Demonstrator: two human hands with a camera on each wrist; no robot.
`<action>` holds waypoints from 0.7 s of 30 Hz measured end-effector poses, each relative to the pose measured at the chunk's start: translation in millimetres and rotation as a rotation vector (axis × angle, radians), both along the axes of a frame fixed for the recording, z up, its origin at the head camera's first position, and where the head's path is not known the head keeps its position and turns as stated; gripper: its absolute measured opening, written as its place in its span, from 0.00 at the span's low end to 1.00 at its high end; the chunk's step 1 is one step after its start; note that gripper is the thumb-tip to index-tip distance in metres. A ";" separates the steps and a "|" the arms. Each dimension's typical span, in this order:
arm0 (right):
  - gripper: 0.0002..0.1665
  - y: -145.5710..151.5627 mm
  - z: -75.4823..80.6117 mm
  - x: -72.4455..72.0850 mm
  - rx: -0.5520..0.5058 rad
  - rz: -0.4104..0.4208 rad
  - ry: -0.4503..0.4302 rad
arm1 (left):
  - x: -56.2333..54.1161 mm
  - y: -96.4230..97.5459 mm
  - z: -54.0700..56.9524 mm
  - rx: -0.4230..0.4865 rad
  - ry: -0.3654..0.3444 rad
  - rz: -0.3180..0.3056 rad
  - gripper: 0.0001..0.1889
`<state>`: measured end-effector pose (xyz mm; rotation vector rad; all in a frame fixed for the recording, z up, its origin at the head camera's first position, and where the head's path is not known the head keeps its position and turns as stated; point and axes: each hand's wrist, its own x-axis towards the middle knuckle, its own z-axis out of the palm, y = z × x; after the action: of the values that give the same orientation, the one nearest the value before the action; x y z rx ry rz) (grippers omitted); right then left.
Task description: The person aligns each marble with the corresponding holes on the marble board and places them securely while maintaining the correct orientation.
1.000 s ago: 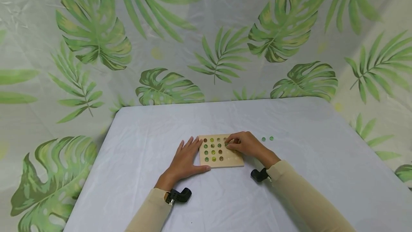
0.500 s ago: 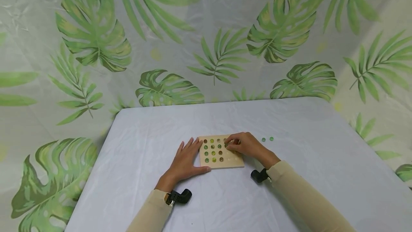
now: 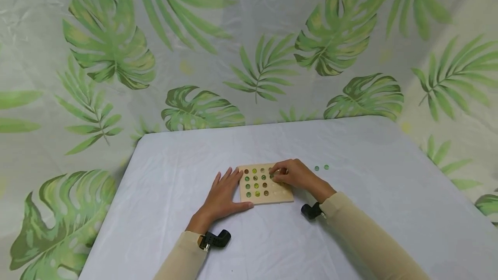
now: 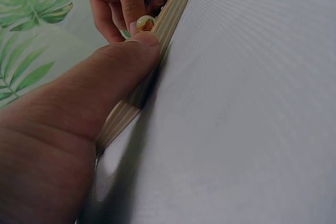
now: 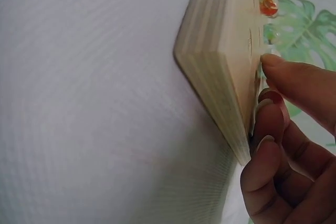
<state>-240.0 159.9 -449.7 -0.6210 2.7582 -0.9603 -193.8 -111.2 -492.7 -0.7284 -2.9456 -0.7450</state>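
Observation:
A light wooden board [image 3: 282,196] lies on the table, with rows of glass marbles [image 3: 257,193] in its round hollows. My left hand [image 3: 221,198] rests along its left edge, fingers spread and straight, the thumb [image 4: 118,66] against the near edge. Over the board's right half, my right hand [image 3: 299,176] pinches a green marble [image 3: 272,176] between thumb and index finger, right at the board's surface. In the right wrist view its other fingers [image 5: 262,166] curl beside the board's edge, and that marble is hidden. An orange-and-clear marble [image 5: 269,6] stands out of the board there.
Two loose green marbles, one [image 3: 317,168] beside the other [image 3: 326,167], lie on the white tablecloth [image 3: 350,150] to the right of the board. A leaf-patterned cloth [image 3: 264,68] hangs behind the table. Black wrist cameras [image 3: 218,239] sit at both cuffs.
The head view has shifted slightly. Both hands keep their places on the board; the right fingertips stay on the same marble, which shows a little more plainly now.

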 end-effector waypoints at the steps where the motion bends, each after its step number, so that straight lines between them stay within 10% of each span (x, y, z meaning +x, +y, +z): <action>1: 0.11 -0.6 -0.1 0.2 0.000 0.000 -0.002 | 0.5 -0.3 -0.1 0.001 -0.003 0.000 0.57; 21: 0.11 17.7 7.6 3.8 -0.014 -0.059 -0.025 | 2.5 1.1 2.3 0.021 -0.007 0.001 0.56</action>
<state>-236.2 177.6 -442.1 -0.5285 2.7646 -0.9939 -191.3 -110.1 -490.4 -0.7240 -2.9398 -0.7782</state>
